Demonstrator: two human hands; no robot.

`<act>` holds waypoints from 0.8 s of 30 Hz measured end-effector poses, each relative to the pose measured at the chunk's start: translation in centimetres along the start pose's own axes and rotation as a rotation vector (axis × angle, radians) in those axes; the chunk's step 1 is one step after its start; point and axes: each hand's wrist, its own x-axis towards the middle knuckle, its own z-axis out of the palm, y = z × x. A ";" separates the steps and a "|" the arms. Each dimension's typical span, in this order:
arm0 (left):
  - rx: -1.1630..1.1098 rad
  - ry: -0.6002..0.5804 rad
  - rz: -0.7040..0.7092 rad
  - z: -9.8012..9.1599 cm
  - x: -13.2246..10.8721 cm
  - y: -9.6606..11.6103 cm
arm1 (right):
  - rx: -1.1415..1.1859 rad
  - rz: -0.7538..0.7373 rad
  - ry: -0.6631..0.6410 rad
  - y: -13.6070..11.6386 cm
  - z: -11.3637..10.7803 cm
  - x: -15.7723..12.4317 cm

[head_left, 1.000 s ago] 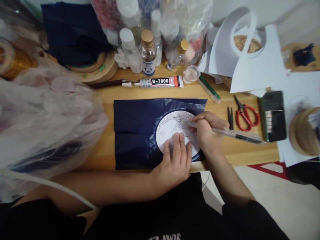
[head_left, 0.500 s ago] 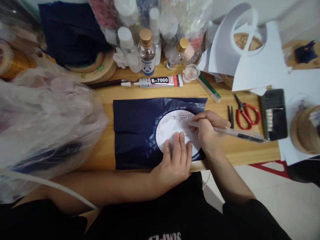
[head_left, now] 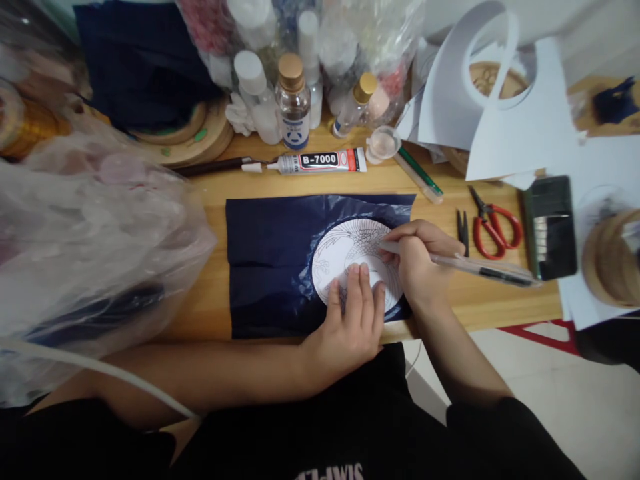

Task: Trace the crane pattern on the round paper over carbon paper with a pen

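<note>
A round white paper (head_left: 330, 250) with a fine line drawing lies on a dark blue sheet (head_left: 270, 267), which rests on the wooden table. My left hand (head_left: 355, 320) presses flat on the lower part of the paper, its fingers stretched out. In my right hand (head_left: 420, 263) is a clear pen (head_left: 493, 269), held at a slant with its back end pointing right. The pen's front end is over the right side of the drawing; whether the tip touches the paper is hard to tell. My fingers cover part of the drawing.
Behind the sheet lie a glue tube (head_left: 320, 161) and a green craft knife (head_left: 420, 175), with bottles (head_left: 293, 107) further back. Red-handled scissors (head_left: 496, 227), tweezers (head_left: 463, 232) and a dark case (head_left: 553, 227) are at right. A plastic bag (head_left: 110, 247) bulges at left.
The pen and my right hand have shifted very slightly to the right. My left hand, the paper and the blue sheet stay in place.
</note>
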 end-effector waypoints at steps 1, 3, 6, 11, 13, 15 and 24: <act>0.003 0.003 0.000 0.0 0.0 0.0 | 0.010 0.016 0.018 0.0 0.0 0.0; 0.005 0.003 0.001 0.1 0.0 0.0 | 0.009 0.038 0.043 0.0 0.1 0.0; 0.005 -0.002 -0.001 0.1 0.0 0.0 | -0.009 0.046 0.041 0.0 0.1 0.0; 0.002 0.006 -0.004 0.1 0.0 0.1 | -0.016 0.026 0.037 -0.1 0.1 0.0; 0.000 0.014 -0.009 0.1 0.0 0.1 | -0.023 0.022 0.037 -0.1 0.2 0.0; 0.000 0.022 -0.012 0.1 0.0 0.1 | -0.026 0.017 0.039 0.0 0.2 0.0; 0.010 0.006 -0.009 0.1 0.0 0.1 | -0.028 0.027 0.052 0.2 0.1 -0.1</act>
